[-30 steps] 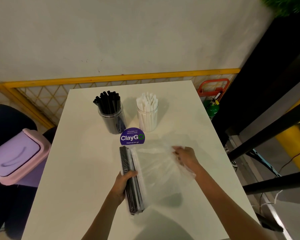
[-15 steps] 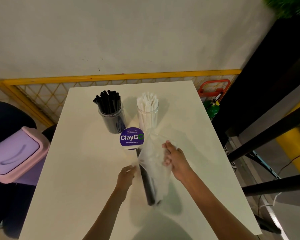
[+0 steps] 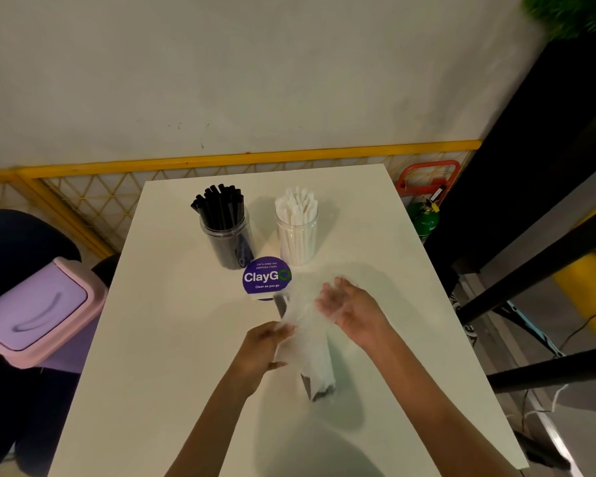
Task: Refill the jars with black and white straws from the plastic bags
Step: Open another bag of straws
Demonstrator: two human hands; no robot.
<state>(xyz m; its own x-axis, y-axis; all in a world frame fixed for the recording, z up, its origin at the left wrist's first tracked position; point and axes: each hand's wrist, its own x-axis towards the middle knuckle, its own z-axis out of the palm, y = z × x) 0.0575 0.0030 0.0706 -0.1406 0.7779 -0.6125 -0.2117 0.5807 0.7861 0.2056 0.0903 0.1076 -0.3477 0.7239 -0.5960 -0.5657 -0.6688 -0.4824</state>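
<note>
Two clear jars stand at the back of the white table (image 3: 172,339): the left jar (image 3: 227,237) holds black straws, the right jar (image 3: 296,232) holds white straws. In front of them a clear plastic bag (image 3: 310,342) with a bundle of black straws inside is lifted off the table, hanging nearly upright; a dark end shows at its bottom. My left hand (image 3: 264,344) pinches the bag's left side. My right hand (image 3: 353,309) is palm up with straight fingers, touching the bag's upper right part.
A round purple "ClayGo" sign (image 3: 266,278) stands just in front of the jars. A pink and purple bin (image 3: 35,313) sits left of the table. Yellow railing runs behind; a green bottle (image 3: 425,220) and black beams are on the right.
The bag of black straws lay flat on the table under my left hand a second ago. It is now gathered and raised between both hands, and my right hand has opened palm up.
</note>
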